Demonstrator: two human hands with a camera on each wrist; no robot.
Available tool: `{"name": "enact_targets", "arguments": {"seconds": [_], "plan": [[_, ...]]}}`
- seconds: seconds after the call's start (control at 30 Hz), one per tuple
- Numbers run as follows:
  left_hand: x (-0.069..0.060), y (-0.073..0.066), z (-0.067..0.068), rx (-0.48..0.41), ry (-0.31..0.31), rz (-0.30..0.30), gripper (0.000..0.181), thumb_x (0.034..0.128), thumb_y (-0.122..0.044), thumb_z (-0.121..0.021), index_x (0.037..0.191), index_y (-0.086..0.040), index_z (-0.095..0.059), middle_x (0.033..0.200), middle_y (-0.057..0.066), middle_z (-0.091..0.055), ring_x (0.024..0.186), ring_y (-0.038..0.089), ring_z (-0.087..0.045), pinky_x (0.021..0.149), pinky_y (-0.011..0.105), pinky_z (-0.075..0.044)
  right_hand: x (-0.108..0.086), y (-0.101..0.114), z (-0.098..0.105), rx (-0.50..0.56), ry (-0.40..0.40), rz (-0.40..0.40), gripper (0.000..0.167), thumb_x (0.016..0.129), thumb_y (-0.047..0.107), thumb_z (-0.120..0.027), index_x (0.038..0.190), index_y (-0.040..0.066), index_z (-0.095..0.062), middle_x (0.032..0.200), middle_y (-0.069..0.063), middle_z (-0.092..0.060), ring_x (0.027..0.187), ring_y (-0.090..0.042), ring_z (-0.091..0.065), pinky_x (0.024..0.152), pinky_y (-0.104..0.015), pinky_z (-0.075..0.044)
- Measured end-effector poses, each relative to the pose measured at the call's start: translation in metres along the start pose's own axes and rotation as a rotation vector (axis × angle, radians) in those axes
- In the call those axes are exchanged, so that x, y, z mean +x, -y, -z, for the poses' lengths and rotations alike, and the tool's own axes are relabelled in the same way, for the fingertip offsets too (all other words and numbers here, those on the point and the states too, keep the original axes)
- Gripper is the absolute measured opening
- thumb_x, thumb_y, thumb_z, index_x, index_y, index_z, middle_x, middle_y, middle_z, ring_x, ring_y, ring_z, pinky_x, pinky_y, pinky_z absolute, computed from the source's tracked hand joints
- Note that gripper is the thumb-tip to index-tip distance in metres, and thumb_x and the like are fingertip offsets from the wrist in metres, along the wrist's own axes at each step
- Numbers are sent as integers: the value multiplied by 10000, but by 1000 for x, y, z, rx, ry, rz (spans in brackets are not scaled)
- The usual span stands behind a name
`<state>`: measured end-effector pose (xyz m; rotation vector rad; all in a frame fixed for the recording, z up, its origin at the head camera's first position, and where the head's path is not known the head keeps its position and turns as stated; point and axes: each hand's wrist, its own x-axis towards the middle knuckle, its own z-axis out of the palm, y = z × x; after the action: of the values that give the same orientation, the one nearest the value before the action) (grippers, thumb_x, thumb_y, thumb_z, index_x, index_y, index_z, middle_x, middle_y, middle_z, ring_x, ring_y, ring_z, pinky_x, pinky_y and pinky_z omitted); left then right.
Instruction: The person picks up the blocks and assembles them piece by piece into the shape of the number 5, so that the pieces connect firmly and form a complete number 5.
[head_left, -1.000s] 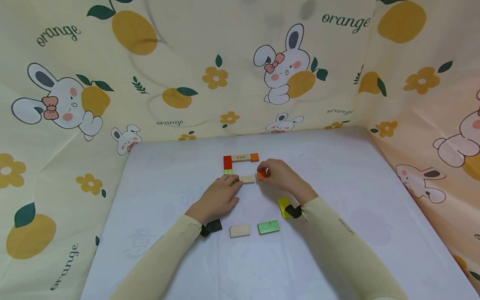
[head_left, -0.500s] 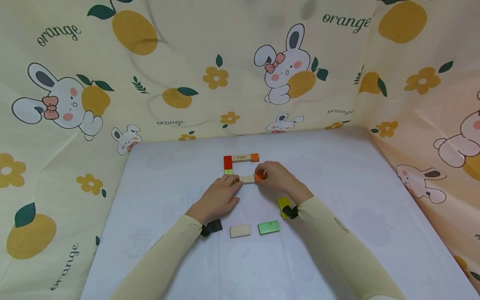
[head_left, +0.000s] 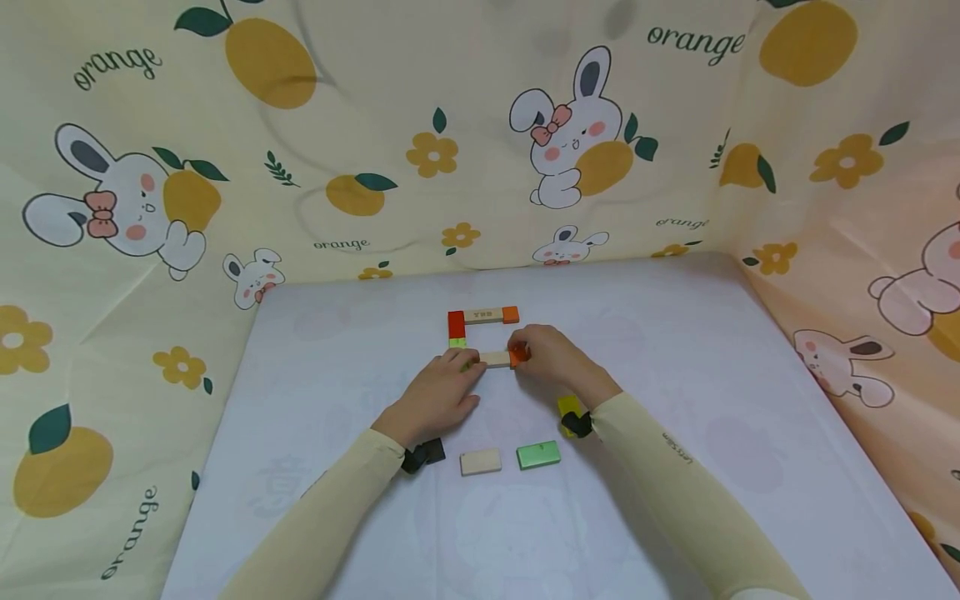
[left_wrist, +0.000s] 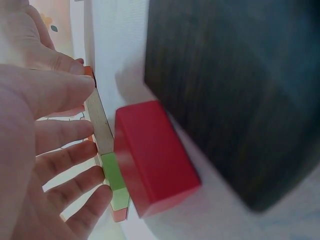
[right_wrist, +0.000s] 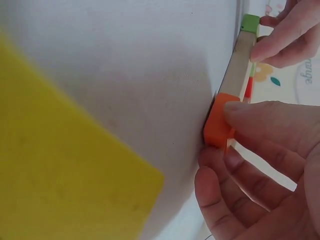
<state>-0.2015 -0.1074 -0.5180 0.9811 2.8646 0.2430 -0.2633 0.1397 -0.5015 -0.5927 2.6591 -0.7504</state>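
My right hand point(head_left: 557, 357) pinches an orange block point(right_wrist: 219, 122) between thumb and fingers, against the right end of a pale wooden block point(head_left: 495, 359). My left hand point(head_left: 442, 390) rests its fingertips at that block's left end, over a green block point(left_wrist: 114, 175). Behind them, a red block point(head_left: 456, 324) runs back from a light green piece point(head_left: 457, 343) to a pale lettered block point(head_left: 482, 316), which has another orange block point(head_left: 511, 314) at its right end.
In front lie a pale block point(head_left: 481, 462), a green block point(head_left: 538, 455) and a black block point(head_left: 433, 451). A yellow block point(head_left: 568, 407) is partly under my right wrist. The left wrist view shows a red block point(left_wrist: 152, 157) close up. Patterned cloth stands behind.
My right hand has moved slightly left with the orange block, closing the gap to the pale block. My left hand has stayed in place.
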Motion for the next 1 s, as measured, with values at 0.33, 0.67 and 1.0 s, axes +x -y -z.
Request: {"name": "enact_targets", "arguments": {"seconds": [0.33, 0.67, 1.0], "plan": [[0, 1, -1, 6, -1, 4, 574, 1075, -356, -663, 1579, -95, -572, 1622, 76, -488, 1504, 277, -405, 1215, 449, -397, 1, 3, 0, -23, 18, -10, 305, 952, 41, -813, 1252, 73, -772, 1055, -44, -699, 942, -256, -597, 913, -427, -549], [0, -1, 0, 13, -2, -4, 573, 1074, -355, -667, 1574, -92, -573, 1612, 75, -493, 1492, 276, -414, 1211, 445, -402, 2, 2, -2, -24, 21, -22, 308, 962, 47, -809, 1265, 80, -770, 1081, -42, -699, 959, -261, -591, 939, -431, -549], [2, -2, 2, 23, 8, -4, 564, 1071, -352, -668, 1562, -87, -582, 1524, 60, -536, 1440, 263, -442, 1168, 418, -434, 1, 1, -1, -16, 31, -10, 333, 969, 123, -834, 1290, 86, -752, 1076, -46, -684, 962, -256, -584, 926, -420, -545]]}}
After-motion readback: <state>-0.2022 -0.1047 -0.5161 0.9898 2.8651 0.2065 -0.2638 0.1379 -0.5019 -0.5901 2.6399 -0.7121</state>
